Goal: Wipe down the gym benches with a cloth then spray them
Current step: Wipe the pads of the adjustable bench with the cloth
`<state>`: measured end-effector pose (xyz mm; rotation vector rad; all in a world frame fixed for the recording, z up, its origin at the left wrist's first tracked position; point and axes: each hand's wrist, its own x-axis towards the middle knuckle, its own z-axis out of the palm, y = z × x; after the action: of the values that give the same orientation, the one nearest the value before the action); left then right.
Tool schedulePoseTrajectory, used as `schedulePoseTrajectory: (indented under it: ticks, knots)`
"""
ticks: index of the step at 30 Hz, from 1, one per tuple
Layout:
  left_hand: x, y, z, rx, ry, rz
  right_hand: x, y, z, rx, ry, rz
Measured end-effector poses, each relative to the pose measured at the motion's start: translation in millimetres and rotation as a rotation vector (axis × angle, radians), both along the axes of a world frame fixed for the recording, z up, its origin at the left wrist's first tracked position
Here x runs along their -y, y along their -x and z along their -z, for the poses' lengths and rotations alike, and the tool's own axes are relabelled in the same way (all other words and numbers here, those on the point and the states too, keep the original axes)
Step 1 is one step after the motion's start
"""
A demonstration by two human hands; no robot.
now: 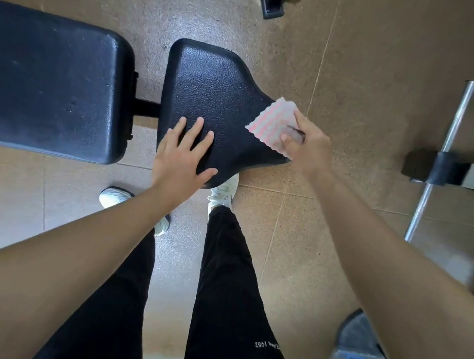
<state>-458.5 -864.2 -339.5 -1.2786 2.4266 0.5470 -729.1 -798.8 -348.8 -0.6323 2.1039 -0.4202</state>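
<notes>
Bench back pad (50, 80) sits off to the left, looks dusty, not yet under the cloth. Left hand (182, 159) lies flat with fingers spread, bracing the seat pad (210, 88). Pink-and-white cloth (274, 122) is on the seat's narrow right end, pinched by the right hand (306, 148). I'd drag it in long overlapping strokes toward the wide end (edges too), then move the bracing hand.

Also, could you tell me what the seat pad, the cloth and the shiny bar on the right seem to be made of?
The seat pad looks like vinyl or faux leather: pebbled grain, soft sheen. The cloth seems a thin matte fabric, pink and white, with a wavy-cut edge. The bar is probably chromed or polished steel, given its bright silvery reflections.
</notes>
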Motion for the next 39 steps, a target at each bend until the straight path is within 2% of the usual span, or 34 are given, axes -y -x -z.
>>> schedulePoseTrajectory:
  ticks: [4, 7, 9, 14, 21, 27, 30, 33, 36, 39]
  knots:
    - [-1, 1, -1, 0.021, -0.002, 0.013, -28, -32, -2, 0.138, 0.014, 0.449]
    - [-2, -1, -1, 0.027, -0.003, 0.041, -40, -61, -4, 0.450, 0.037, 0.887]
    - [-2, -5, -2, -0.018, -0.010, 0.043, -43, -81, -5, 0.575, 0.052, 1.026]
    - [-7, -28, -1, -0.076, -0.012, 0.024, -38, -132, -4, 0.760, 0.053, 1.166]
    - [-15, -85, -13, -0.059, -0.076, -0.078, -34, -187, -8, 0.820, -0.099, 1.215]
    - [-7, -154, -24, 0.002, -0.025, -0.304, -15, -237, -18, 0.938, -0.110, 1.433]
    - [-1, -183, -24, 0.021, -0.016, -0.383, 0, -263, -29, 0.994, -0.119, 1.298]
    - [4, -203, -24, -0.014, -0.021, -0.450, 2, -284, -36, 0.999, -0.161, 0.852]
    - [7, -220, -24, -0.085, -0.016, -0.533, 3, -298, -40, 0.771, -0.126, 0.494]
    - [9, -231, -26, -0.214, -0.020, -0.651, 17, -305, -48, 0.513, 0.047, 0.210]
